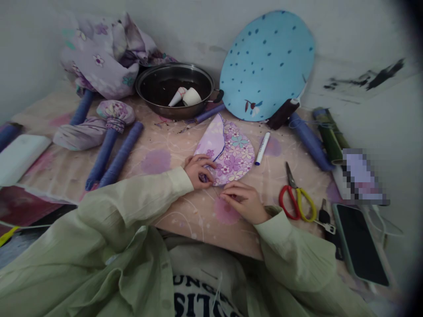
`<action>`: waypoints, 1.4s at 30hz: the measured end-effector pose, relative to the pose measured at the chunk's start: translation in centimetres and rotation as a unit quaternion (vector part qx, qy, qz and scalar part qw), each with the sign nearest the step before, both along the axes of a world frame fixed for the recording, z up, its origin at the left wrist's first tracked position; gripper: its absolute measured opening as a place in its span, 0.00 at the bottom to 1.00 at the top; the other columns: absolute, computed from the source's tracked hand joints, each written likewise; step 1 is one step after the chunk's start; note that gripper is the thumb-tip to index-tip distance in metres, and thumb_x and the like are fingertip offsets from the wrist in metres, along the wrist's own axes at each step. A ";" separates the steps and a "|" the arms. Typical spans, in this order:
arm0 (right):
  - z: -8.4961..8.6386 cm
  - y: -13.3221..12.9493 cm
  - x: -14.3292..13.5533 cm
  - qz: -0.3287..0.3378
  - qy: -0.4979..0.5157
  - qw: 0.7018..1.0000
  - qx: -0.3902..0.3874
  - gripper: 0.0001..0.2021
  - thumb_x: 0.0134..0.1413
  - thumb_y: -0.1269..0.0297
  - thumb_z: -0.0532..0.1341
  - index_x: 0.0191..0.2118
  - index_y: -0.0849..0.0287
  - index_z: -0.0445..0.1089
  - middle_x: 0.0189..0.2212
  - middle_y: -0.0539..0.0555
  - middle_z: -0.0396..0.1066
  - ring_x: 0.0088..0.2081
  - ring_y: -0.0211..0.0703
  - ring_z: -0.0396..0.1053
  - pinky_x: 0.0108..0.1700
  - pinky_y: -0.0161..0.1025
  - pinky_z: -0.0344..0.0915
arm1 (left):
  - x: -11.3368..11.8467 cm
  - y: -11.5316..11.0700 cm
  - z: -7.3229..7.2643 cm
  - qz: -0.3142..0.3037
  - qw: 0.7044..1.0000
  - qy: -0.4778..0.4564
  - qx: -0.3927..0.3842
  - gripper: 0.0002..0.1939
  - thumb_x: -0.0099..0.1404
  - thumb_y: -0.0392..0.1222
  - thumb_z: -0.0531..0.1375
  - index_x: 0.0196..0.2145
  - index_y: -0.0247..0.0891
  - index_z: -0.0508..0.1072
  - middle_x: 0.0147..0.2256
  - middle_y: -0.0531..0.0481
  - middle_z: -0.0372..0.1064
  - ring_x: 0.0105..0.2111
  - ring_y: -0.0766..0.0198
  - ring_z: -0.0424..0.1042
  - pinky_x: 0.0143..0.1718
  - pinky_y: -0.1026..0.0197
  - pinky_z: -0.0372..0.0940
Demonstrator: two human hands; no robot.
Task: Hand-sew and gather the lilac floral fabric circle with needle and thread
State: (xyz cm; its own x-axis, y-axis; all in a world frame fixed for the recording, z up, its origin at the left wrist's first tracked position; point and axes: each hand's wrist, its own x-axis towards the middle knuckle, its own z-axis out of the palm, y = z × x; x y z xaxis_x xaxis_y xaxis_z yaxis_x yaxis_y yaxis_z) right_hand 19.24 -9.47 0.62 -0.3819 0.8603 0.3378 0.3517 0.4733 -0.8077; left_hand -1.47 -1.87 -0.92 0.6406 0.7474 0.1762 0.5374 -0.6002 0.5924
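Note:
A round piece of purple floral cloth (235, 154) lies in front of me, with a plain lilac section edged by a dark blue line on its left. My left hand (199, 171) pinches the cloth at its lower left edge, fingers curled over it. Just right of the lower edge is my right hand (244, 201), thumb and forefinger pressed together. A faint thin line, like a needle or thread, shows by its fingertips; I cannot make out what it is. A white marker with a blue cap (262, 149) lies right of the cloth.
Red-and-yellow scissors (291, 193), keys (325, 215) and a phone (360, 244) lie at right. Behind stand a dark pan (175, 110) holding white cones and a blue dotted disc (267, 66). Blue-wrapped rolls (122, 154) and bundled floral cloth (102, 66) occupy the left.

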 end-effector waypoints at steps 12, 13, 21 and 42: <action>0.2 -0.1 -0.1 0.004 0.006 1.000 0.005 0.05 0.55 0.68 0.61 0.29 0.58 0.73 0.28 0.52 0.71 0.30 0.38 0.68 0.33 0.36 0.67 | 0.7 -0.5 0.7 0.015 0.999 0.040 0.026 0.04 0.47 0.39 0.63 0.25 0.42 0.76 0.45 0.53 0.73 0.55 0.48 0.59 0.54 0.44 0.49; 0.2 -0.1 -0.1 0.005 0.007 1.000 0.004 0.05 0.55 0.68 0.61 0.30 0.58 0.73 0.28 0.52 0.71 0.30 0.38 0.68 0.33 0.36 0.67 | 0.6 -0.5 0.7 0.013 0.999 0.040 0.026 0.04 0.47 0.39 0.63 0.25 0.42 0.76 0.44 0.53 0.73 0.54 0.48 0.59 0.54 0.44 0.49; 0.1 0.2 -0.1 0.010 0.037 0.999 -0.023 0.05 0.56 0.66 0.59 0.31 0.57 0.72 0.31 0.54 0.71 0.34 0.40 0.69 0.37 0.39 0.68 | 0.7 0.0 0.8 0.017 0.998 0.053 0.007 0.05 0.44 0.40 0.64 0.24 0.43 0.77 0.44 0.54 0.73 0.54 0.47 0.60 0.52 0.44 0.49; 1.5 -1.0 0.2 -0.005 0.022 0.988 -0.154 0.08 0.57 0.64 0.56 0.29 0.59 0.67 0.22 0.49 0.69 0.25 0.36 0.68 0.29 0.34 0.65 | 1.1 -0.8 1.0 0.031 0.996 0.062 0.056 0.05 0.44 0.39 0.60 0.23 0.39 0.70 0.44 0.52 0.73 0.53 0.49 0.62 0.51 0.46 0.48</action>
State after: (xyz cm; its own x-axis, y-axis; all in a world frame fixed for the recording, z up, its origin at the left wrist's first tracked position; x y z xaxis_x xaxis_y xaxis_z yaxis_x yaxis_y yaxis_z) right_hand 19.42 -10.49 2.11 -0.3631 0.9287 0.0756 0.3165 0.1993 -0.9274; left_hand -0.33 -2.72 0.10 0.6165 0.7656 0.1837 0.6398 -0.6232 0.4498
